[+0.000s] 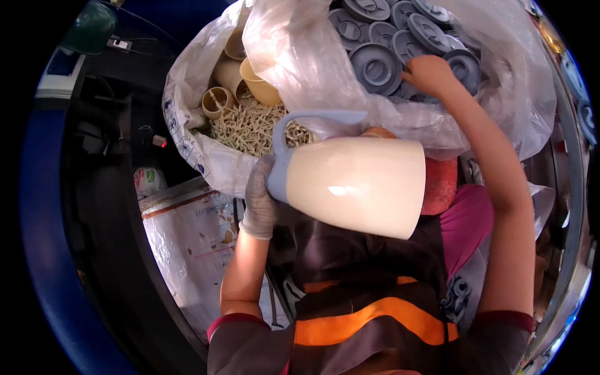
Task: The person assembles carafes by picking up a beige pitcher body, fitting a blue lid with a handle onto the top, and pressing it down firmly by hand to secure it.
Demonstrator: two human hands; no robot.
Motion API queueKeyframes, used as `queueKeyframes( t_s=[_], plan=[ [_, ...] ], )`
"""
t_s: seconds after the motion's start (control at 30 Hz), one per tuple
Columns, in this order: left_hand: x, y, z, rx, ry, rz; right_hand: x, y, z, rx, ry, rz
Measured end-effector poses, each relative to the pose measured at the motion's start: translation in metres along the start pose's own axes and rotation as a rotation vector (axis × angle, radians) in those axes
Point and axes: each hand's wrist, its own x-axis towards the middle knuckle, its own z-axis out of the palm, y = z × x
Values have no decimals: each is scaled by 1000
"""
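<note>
The cream jug (pixel 356 184), likely light, stiff and slick, best taken by its handle (pixel 278 135), is grasped at its collar (pixel 279 178) by the left hand (pixel 259 197) near the front edge of the plastic bag (pixel 400 119); the grip of the right hand (pixel 430 76) among lids (pixel 376 67) is unclear.

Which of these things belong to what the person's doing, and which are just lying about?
Seemingly in use:
cream jug, held by the gloved left hand
grey round lids, at the bare right hand
plastic bag holding the lids

Seemingly just lying about:
pale pellets
beige cylindrical pieces among them
white sack around both
</note>
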Motion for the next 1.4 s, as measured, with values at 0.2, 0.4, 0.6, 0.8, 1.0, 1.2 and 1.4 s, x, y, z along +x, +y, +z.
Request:
queueKeyframes(
  t_s=[0.2,0.4,0.6,0.8,1.0,1.2,1.4],
  plan=[
    [8,-9,-3,-105,21,0,-32,25,19,61,-145,36],
    [6,-18,-12,-176,19,-17,-60,50,50,140,83,167],
    [5,-35,-24,-284,90,-52,-109,32,12,752,539,204],
    [-11,-36,7,-332,39,-111,-219,-70,-13,1139,730,-215],
    [-13,-40,11,-320,7,-200,-244,-68,11,1113,867,-313],
    [-24,-33,18,-227,-2,-372,-254,-64,10,921,998,-543],
    [-34,-30,28,-144,26,30,-254,-66,25,1166,855,-183]
  ],
)
